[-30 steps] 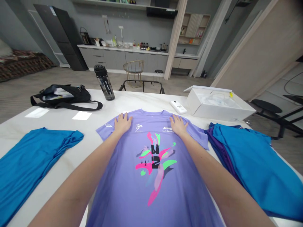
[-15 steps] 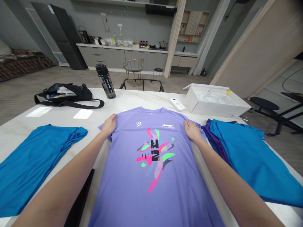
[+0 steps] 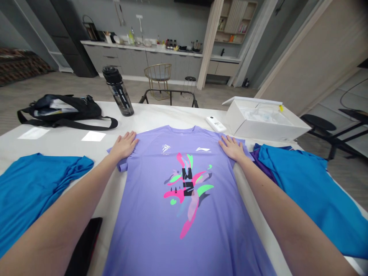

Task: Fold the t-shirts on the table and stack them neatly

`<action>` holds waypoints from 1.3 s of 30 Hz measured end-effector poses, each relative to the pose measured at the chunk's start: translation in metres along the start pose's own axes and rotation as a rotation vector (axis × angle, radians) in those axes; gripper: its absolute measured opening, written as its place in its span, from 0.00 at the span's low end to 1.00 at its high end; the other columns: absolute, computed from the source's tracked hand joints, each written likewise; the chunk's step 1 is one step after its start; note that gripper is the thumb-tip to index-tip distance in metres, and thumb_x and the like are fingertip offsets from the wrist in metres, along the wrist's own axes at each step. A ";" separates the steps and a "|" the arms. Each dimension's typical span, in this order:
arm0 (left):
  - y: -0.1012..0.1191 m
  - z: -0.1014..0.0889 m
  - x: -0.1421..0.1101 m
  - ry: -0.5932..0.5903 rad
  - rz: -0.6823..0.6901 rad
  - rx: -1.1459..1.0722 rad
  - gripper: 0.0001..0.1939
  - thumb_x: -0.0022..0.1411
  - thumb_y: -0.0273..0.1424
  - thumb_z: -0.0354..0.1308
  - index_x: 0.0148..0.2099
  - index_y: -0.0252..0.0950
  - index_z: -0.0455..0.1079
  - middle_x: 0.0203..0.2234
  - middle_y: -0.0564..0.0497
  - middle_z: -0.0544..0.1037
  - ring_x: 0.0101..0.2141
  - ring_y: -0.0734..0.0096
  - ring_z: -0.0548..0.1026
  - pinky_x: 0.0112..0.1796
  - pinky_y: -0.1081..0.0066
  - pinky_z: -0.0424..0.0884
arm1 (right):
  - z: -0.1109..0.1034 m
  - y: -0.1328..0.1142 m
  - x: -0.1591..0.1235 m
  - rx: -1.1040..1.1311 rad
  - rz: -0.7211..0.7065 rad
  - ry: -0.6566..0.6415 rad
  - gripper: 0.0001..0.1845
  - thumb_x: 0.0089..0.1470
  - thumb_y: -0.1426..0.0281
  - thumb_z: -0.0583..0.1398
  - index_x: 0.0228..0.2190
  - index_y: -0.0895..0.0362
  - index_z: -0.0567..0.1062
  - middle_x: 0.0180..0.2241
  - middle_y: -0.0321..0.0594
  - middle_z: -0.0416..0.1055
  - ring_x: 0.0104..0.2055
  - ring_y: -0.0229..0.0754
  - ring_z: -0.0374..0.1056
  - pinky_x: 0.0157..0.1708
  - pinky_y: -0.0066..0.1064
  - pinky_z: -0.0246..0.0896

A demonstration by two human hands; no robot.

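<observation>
A lilac T-shirt (image 3: 161, 222) with a pink, green and black print lies spread on the white table, collar at the far side. Flat on its left shoulder and sleeve rests my left hand (image 3: 124, 145), fingers spread. My right hand (image 3: 232, 147) lies the same way on the right shoulder, fingers apart. The shirt's lower hem is out of view. A blue shirt (image 3: 37, 184) is on the table to the left. On the right, another blue shirt (image 3: 307, 199) covers darker purple and navy garments (image 3: 263, 166).
Behind the shirt stand a dark bottle (image 3: 119, 92), a black bag (image 3: 63, 111), a white device (image 3: 216, 124) and an open white box (image 3: 264, 122). White paper pieces (image 3: 93, 136) lie near the bag. A black flat object (image 3: 84, 245) shows under my left forearm.
My left hand has gone from gripping the shirt's shoulder edge to lying flat with fingers spread. My right hand has flattened too. The view has tilted slightly downward.
</observation>
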State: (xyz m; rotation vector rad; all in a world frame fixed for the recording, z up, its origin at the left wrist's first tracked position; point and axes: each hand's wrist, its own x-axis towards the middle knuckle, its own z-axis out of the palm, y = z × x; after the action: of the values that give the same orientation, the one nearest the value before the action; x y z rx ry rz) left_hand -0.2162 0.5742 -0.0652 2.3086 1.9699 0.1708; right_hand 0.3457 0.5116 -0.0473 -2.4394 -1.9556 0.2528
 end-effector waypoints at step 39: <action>0.001 -0.049 -0.006 0.344 -0.089 0.041 0.20 0.72 0.34 0.42 0.55 0.36 0.70 0.52 0.37 0.73 0.55 0.51 0.71 0.54 0.57 0.65 | -0.007 0.002 0.003 0.033 -0.147 0.453 0.34 0.67 0.55 0.45 0.61 0.64 0.69 0.63 0.56 0.64 0.66 0.53 0.58 0.67 0.42 0.49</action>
State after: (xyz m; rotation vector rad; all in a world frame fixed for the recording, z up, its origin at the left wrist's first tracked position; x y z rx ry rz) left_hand -0.2232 0.5683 -0.0168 2.3383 2.2435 0.5595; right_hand 0.3488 0.5152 -0.0413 -2.0801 -1.8865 -0.2458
